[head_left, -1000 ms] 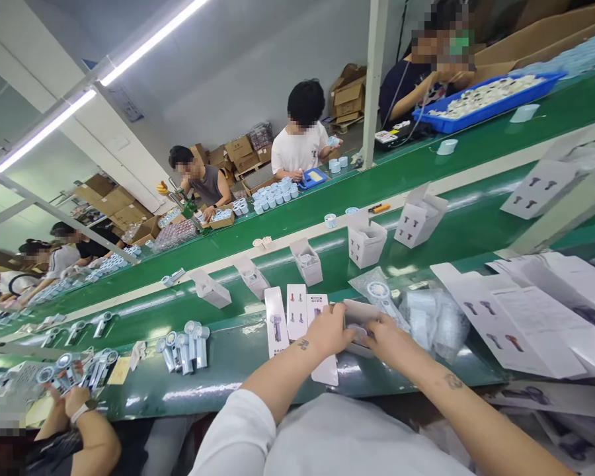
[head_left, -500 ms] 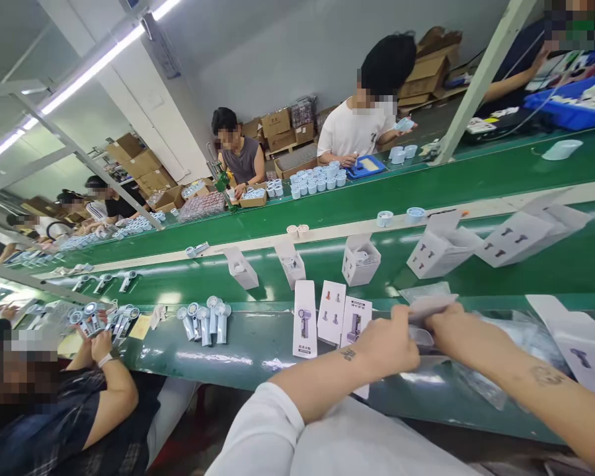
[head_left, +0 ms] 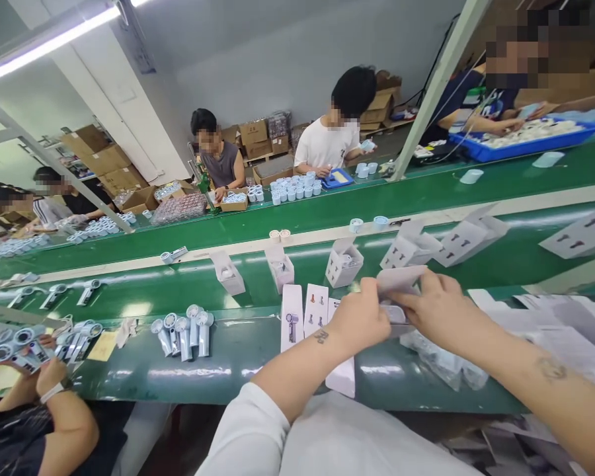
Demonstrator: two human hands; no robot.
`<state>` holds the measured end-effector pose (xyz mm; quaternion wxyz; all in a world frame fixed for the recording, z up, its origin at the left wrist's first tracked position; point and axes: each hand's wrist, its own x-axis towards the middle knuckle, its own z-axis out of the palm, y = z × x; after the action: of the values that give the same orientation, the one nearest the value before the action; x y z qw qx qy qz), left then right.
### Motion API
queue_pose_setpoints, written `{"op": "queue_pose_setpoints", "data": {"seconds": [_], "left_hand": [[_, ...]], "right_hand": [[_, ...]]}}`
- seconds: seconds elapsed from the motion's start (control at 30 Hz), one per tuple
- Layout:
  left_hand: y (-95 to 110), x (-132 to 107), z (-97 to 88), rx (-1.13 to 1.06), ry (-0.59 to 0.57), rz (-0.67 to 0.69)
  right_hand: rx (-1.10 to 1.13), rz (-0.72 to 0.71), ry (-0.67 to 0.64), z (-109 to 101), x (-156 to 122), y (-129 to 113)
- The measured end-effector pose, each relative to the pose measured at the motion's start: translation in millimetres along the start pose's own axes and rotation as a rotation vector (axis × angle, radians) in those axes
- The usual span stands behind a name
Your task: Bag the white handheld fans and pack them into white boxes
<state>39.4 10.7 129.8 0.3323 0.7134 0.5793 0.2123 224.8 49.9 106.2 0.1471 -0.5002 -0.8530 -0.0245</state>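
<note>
Close handwork on a crowded packing line (head_left: 228,377)

White-walled factory hall (head_left: 287,66) space runs back past stacked brown cardboard cartons (head_left: 252,139), with long green conveyor belts (head_left: 327,205) crossing it. Beyond the belts, a co-worker in a white T-shirt (head_left: 327,145) and another in a grey sleeveless top (head_left: 222,165) sit at their own stations. A blue plastic tray (head_left: 525,149) of small pale parts rests on the far belt at the right.

On the nearer belts stand open white cardboard boxes (head_left: 344,263), and a cluster of pale blue handheld fans (head_left: 183,337) lies to the left. Another co-worker's hand (head_left: 52,377) is at the lower left, near more fans. Flat white printed cartons (head_left: 292,317) lie just left of the person's hands, while a clear plastic bag (head_left: 441,354) lies just right of them, with loose white printed sheets (head_left: 560,317) beyond.

Held above the belt between the two hands is a thin pale grey card (head_left: 396,281), with a darker piece (head_left: 394,314) beneath it. The right hand (head_left: 434,311) is clamped over the card's edge. The left hand (head_left: 359,317) sits close beside it, but its fingertips are hidden, so its grip cannot be told. The card looks light and fairly stiff, though likely to bend under pressure, so its edges seem the best place to hold.
</note>
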Motion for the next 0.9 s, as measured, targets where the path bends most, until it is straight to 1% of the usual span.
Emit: {"op": "queue_pose_setpoints", "data": {"seconds": [0.1, 0.2, 0.23, 0.27, 0.33, 0.37, 0.4, 0.47, 0.53, 0.6, 0.67, 0.73, 0.8, 0.9], "left_hand": [[-0.4, -5.5, -2.5, 0.053, -0.020, 0.053], [-5.2, -10.2, -10.2, 0.078, -0.023, 0.015], [-6.7, -12.1, -15.5, 0.081, -0.009, -0.015], [-7.7, -14.2, -22.3, 0.081, 0.016, -0.045], [-8.5, -18.8, -39.5, 0.086, 0.081, -0.087], [-8.8, -21.0, -49.2, 0.094, 0.105, -0.097], [-9.5, -23.1, -59.0, 0.107, 0.116, -0.106], [-13.3, -27.4, -77.5, 0.124, 0.106, -0.131], [-21.2, -33.0, -93.0, 0.115, 0.083, -0.169], [-32.1, -40.5, -104.5, 0.106, 0.080, -0.196], [-43.5, -49.9, -112.9, 0.118, 0.085, -0.217], [-53.2, -60.1, -119.8, 0.137, 0.099, -0.237], [-60.3, -69.4, -126.4, 0.151, 0.119, -0.251], [-67.5, -78.8, -135.2, 0.181, 0.158, -0.260]], "right_hand": [[-0.165, 0.033, -0.133, -2.6, 19.2, -15.6], [-0.106, 0.022, -0.267, -1.0, 30.0, -29.0], [-0.056, -0.004, -0.265, -0.5, 31.1, -33.1], [0.005, -0.037, -0.217, -0.9, 31.5, -37.4], [0.127, -0.113, -0.010, -5.2, 32.3, -47.7], [0.173, -0.156, 0.101, -9.5, 33.7, -53.8], [0.199, -0.206, 0.185, -14.9, 36.5, -60.1], [0.183, -0.286, 0.311, -26.5, 46.1, -72.3], [0.121, -0.317, 0.438, -35.1, 59.5, -82.1], [0.093, -0.379, 0.491, -37.3, 72.3, -89.6], [0.128, -0.445, 0.450, -34.2, 81.1, -97.3], [0.173, -0.471, 0.391, -28.3, 85.8, -108.3], [0.166, -0.479, 0.341, -21.3, 89.3, -124.3], [0.111, -0.505, 0.229, -8.7, 98.9, -153.9]]}}
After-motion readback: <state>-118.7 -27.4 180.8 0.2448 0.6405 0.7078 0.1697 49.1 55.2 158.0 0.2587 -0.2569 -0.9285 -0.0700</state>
